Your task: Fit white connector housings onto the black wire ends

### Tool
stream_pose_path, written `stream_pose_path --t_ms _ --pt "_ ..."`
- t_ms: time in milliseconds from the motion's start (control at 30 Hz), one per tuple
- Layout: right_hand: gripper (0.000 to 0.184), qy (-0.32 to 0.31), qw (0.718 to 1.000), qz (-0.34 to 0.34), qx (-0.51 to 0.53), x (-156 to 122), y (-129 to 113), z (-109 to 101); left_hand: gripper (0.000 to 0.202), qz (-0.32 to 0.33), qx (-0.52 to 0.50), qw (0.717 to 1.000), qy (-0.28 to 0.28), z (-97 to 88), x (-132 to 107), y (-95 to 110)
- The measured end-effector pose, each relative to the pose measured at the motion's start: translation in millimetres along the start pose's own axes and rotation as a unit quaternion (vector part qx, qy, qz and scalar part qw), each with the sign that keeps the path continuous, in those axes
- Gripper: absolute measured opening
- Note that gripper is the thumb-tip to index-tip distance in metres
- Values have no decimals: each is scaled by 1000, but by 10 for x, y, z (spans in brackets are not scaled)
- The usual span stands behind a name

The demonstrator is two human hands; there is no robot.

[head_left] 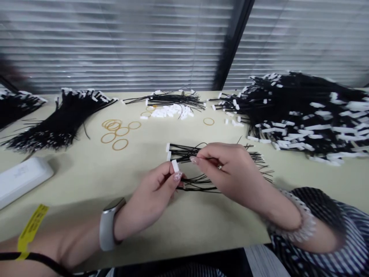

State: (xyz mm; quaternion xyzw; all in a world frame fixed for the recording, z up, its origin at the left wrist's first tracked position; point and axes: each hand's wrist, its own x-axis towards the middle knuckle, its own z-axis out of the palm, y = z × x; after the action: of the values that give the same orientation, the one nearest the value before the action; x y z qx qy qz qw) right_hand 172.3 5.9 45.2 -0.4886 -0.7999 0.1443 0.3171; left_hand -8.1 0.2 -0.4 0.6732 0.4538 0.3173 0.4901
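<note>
Two hands close on one small bundle of black wires (184, 152) lying flat on a cream tabletop (86, 184). Left hand (152, 188): thumb and forefinger clenched on a white connector (175, 166), which stands upright above the fingertips at the left end of the bundle. Right hand (230, 173): thumb and forefinger drawn together among the wires, with the other fingers curled above them; the pinch is hidden behind the hand, so whether it grasps one wire, several or none cannot be told. The long axis of the bundle runs left to right between the hands. Two further white connectors (168, 152) sit at its left end, nearer the left hand, while the splayed free wire ends reach out past the right hand. A smartwatch (108, 225) on the left wrist lies in front of the bundle and to its left; a striped sleeve (346, 238) lies in front and to its right. Right of the bundle: a large heap of connector-tipped wires (300, 115). Behind it: a smaller group of loose connectors (170, 111). Behind and to the left: scattered rubber bands (115, 132), then a long wire bundle (63, 123). Far left of it: a white plastic case (20, 181) and a yellow tag (31, 227). Slatted blinds (115, 46) fill the background.
</note>
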Motion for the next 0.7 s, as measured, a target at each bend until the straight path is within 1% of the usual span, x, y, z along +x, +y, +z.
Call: stream_pose_path --t_ms 167,333,533,700 --pt "20 -11 1000 9 -6 -5 3 -4 25 4 6 1000 -3 -11 -18 -20" --pt "23 -16 1000 16 -6 -2 -7 -7 22 14 11 1000 0 -19 -23 2" --pt "21 -53 998 21 16 12 -5 -16 23 25 10 1000 3 -18 -29 19" --pt "23 -59 998 23 11 26 -10 -10 22 36 37 999 1 -10 -47 38"
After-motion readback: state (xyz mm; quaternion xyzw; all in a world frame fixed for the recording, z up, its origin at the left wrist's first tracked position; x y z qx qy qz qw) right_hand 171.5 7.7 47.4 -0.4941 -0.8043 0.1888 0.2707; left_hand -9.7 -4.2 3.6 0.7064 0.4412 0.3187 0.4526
